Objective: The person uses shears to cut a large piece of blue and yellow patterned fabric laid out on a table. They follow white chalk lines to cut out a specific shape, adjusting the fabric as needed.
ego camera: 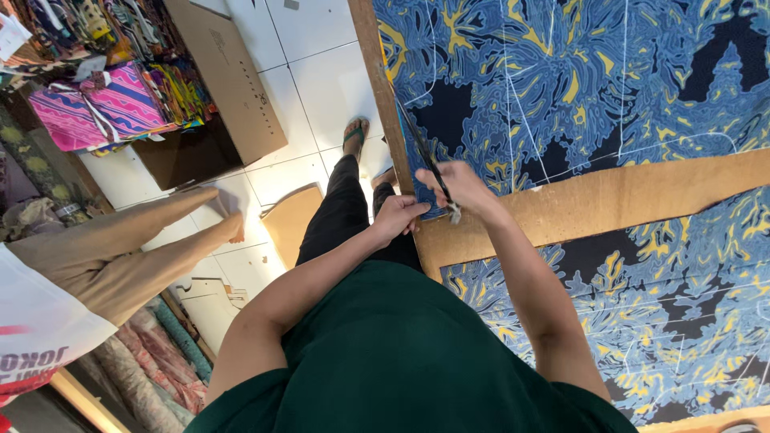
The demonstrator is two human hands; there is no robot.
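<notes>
Head cam: our right hand (461,188) grips scissors (425,156), left hand (397,216) pinches blue fabric (561,80) at desk (609,200) edge; we'd keep it taut.

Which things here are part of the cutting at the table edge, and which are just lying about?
In use: long dark-bladed scissors in the right hand; blue and yellow patterned cloth, its edge pinched by the left hand; brown wooden table.

Lying about: brown cardboard box; folded pink striped fabric; fabric rolls.

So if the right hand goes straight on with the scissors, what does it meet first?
Probably more of the blue and yellow fabric along the table edge: the right hand points its scissors that way.
</notes>
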